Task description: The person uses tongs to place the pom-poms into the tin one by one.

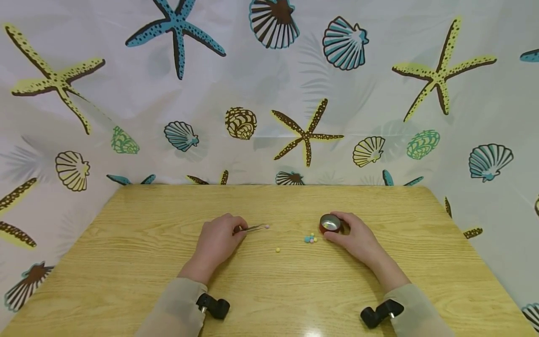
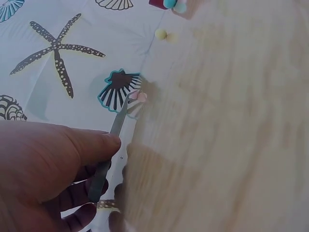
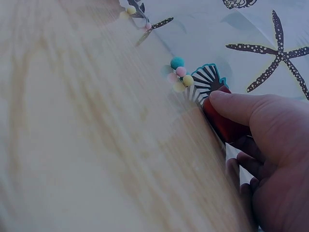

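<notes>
My left hand [image 1: 219,239] grips metal tweezers [image 1: 254,228], whose tips pinch a small pink bead [image 1: 267,226]. The left wrist view shows the tweezers [image 2: 113,140] under my thumb and the pink bead [image 2: 140,96] at their tip. My right hand [image 1: 353,236] holds a small red cup [image 1: 330,223] with a silvery inside, thumb and fingers round its side [image 3: 223,122]. A small cluster of coloured beads [image 1: 310,238] lies just left of the cup, also seen as beads [image 3: 178,72] near my thumb. One yellow bead [image 1: 278,250] lies alone between my hands.
The wooden table [image 1: 269,290] is backed and flanked by a white curtain [image 1: 269,93] printed with starfish and shells. Black camera mounts [image 1: 214,306] sit on both wrists.
</notes>
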Available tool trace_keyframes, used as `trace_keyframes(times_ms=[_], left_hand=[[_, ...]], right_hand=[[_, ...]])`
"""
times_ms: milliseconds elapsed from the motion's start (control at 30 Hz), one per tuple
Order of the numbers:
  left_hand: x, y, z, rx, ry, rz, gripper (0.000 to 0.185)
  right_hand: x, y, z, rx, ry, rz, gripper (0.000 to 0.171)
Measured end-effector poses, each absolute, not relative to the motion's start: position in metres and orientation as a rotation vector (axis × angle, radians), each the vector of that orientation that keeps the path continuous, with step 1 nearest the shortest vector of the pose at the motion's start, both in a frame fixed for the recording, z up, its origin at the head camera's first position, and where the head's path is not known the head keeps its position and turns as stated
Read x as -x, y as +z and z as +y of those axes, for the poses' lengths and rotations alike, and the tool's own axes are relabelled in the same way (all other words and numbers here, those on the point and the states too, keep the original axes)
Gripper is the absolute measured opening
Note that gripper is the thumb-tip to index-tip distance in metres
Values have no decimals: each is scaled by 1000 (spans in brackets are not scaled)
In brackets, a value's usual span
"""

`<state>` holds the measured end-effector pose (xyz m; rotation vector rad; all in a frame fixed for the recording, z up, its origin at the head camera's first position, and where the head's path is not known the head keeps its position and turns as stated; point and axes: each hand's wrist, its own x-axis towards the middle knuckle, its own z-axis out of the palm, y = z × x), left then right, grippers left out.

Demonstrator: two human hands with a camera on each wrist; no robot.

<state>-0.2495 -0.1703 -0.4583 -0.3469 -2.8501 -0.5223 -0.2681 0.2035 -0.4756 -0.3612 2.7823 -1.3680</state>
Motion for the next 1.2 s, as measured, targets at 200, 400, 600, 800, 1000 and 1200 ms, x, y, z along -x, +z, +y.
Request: trace_keyframes(times_ms=[200,400,600,800,1000,1200], left_hand=[[251,-458,-169,334,-513,-2867,6],[251,-457,-167,330,-515,-2872,5],[250,-456,-166,343,-530,-2859,6],[251,-456,-163,360,-543,-2835,8],[250,-452,-156,377,-583,-2822,8],[253,-444,-142,385,-597,-2820,7]], right_hand=[[268,-475,205,357,-1376,2777,67],[268,-475,206,351,-1388,2773,67],[268,-476,207,354,-1394,2772,66],[268,-474,207,360,-1391,2777,65],[269,-474,206,372,-1378,2784,66],[270,-474,205,376,-1390,2773,65]])
